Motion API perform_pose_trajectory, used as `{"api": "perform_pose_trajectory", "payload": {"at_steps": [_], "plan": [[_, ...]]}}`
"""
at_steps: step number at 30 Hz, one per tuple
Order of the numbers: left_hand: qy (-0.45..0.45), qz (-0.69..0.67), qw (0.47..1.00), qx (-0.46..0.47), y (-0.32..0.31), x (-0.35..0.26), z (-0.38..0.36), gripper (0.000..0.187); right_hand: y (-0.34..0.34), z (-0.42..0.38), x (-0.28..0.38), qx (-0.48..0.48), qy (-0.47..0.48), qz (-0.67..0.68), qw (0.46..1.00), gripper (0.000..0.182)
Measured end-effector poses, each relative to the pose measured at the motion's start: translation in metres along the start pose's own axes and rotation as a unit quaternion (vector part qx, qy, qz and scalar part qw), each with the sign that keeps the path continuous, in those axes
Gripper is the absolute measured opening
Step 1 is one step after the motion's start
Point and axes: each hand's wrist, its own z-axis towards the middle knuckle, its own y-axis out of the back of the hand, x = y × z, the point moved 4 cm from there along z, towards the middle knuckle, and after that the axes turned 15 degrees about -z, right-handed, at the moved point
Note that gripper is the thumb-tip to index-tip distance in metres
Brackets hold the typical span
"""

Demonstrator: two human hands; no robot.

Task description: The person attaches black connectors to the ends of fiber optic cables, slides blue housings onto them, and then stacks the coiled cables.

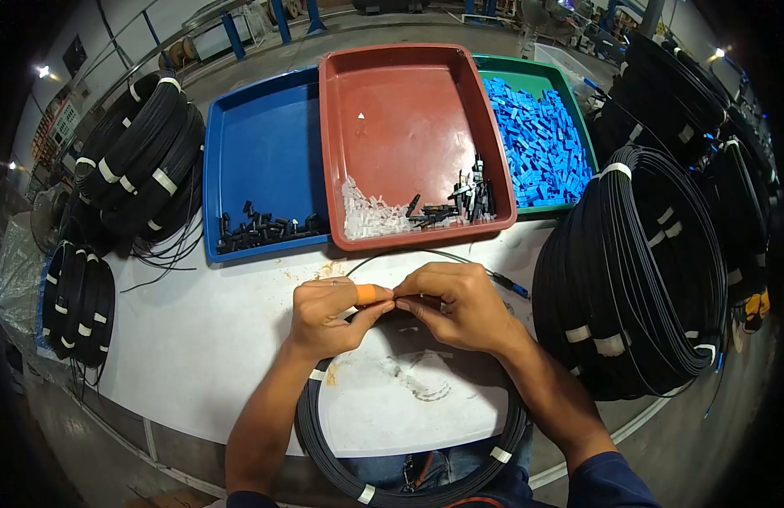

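My left hand (331, 315) and my right hand (453, 303) meet fingertip to fingertip above the coil's far side. Both are closed in a pinch on a thin dark piece that looks like black cable; the fingers mostly hide it. An orange wrap (371, 294) covers a finger of my left hand. Beneath my hands and forearms lies a coil of black cable (309, 411), bound with white tape bands, its near side past the table edge. A loose cable runs behind my hands to a blue-tipped connector (516, 289) on the right.
Behind my hands, a red tray (409, 102) holds clear and black small parts. A blue tray (265, 152) has black pieces, and a green tray (569, 93) blue ones. Taped cable coils stand at left (138, 161) and right (612, 271) on the white table (189, 339).
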Motion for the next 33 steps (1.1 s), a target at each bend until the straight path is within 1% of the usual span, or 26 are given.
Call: {"api": "perform_pose_trajectory", "payload": {"at_steps": [1, 3, 5, 6, 8, 9, 10, 11, 12, 13, 15, 16, 17, 19, 21, 23, 24, 27, 29, 31, 33], "plan": [[0.002, -0.002, 1.000, -0.001, 0.000, 0.000, 0.000, 0.016, 0.000, 0.000, 0.000, -0.001, 0.000, -0.001, 1.000, 0.015], [0.003, -0.004, 1.000, -0.002, 0.001, 0.000, -0.001, 0.016, 0.001, 0.001, 0.002, -0.010, 0.031, -0.023, 0.999, 0.012], [0.017, 0.024, 0.999, 0.039, 0.000, 0.001, -0.001, 0.022, -0.002, 0.001, -0.001, -0.007, 0.034, -0.019, 0.999, 0.012], [0.015, 0.023, 0.999, 0.040, 0.000, 0.000, 0.000, 0.022, -0.003, 0.000, -0.002, -0.005, 0.037, -0.016, 0.999, 0.012], [0.042, -0.040, 0.998, 0.031, 0.001, -0.002, 0.003, 0.025, -0.002, 0.000, -0.003, -0.003, 0.030, -0.016, 0.999, 0.011], [0.039, -0.040, 0.998, 0.031, 0.002, 0.000, 0.002, 0.025, -0.002, 0.001, -0.003, 0.000, 0.023, -0.015, 1.000, 0.011], [0.096, -0.126, 0.987, -0.029, 0.007, 0.008, 0.001, 0.023, -0.003, 0.001, -0.005, 0.004, 0.019, -0.009, 1.000, 0.011], [0.150, -0.211, 0.962, -0.085, 0.011, 0.016, 0.004, 0.023, -0.004, 0.000, -0.008, 0.007, 0.013, -0.004, 1.000, 0.010], [0.208, -0.288, 0.928, -0.110, 0.016, 0.023, 0.010, 0.021, -0.005, -0.001, -0.009, 0.004, 0.009, 0.003, 1.000, 0.009], [0.228, -0.272, 0.928, -0.108, 0.020, 0.027, 0.024, 0.023, -0.005, -0.001, -0.009, 0.009, 0.009, 0.009, 1.000, 0.009], [0.216, -0.179, 0.958, -0.052, 0.022, 0.031, 0.055, 0.023, -0.007, -0.001, -0.009, 0.011, 0.011, 0.015, 1.000, 0.009], [0.232, -0.114, 0.966, -0.002, 0.019, 0.030, 0.073, 0.026, -0.009, -0.002, -0.009, 0.016, 0.011, 0.021, 1.000, 0.010], [0.230, -0.115, 0.966, 0.000, 0.015, 0.032, 0.086, 0.026, -0.009, -0.002, -0.008, 0.015, 0.019, 0.025, 0.999, 0.010], [0.164, -0.022, 0.983, 0.076, -0.002, 0.034, 0.111, 0.022, -0.011, -0.003, -0.010, 0.032, 0.029, 0.026, 0.999, 0.011], [0.130, -0.004, 0.983, 0.130, -0.020, 0.042, 0.128, 0.022, -0.012, -0.003, -0.010, 0.035, 0.024, 0.022, 0.999, 0.011], [0.088, 0.035, 0.984, 0.149, -0.037, 0.060, 0.135, 0.022, -0.011, -0.004, -0.009, 0.030, 0.026, 0.023, 0.999, 0.011], [0.089, 0.032, 0.984, 0.154, -0.044, 0.065, 0.138, 0.022, -0.011, -0.004, -0.008, 0.018, 0.025, 0.045, 0.999, 0.009], [0.106, 0.018, 0.978, 0.177, -0.065, 0.080, 0.148, 0.023, -0.011, -0.004, -0.007, 0.018, 0.021, 0.035, 0.999, 0.009], [0.009, 0.102, 0.975, 0.196, -0.081, 0.088, 0.151, 0.026, -0.012, -0.005, -0.008, 0.018, 0.020, 0.036, 0.999, 0.010], [0.019, 0.096, 0.975, 0.199, -0.092, 0.093, 0.155, 0.028, -0.013, -0.005, -0.008, 0.024, 0.013, 0.035, 0.999, 0.010], [0.006, 0.122, 0.973, 0.195, -0.100, 0.094, 0.158, 0.029, -0.011, -0.005, -0.009, 0.025, 0.012, 0.036, 0.999, 0.010]]}}
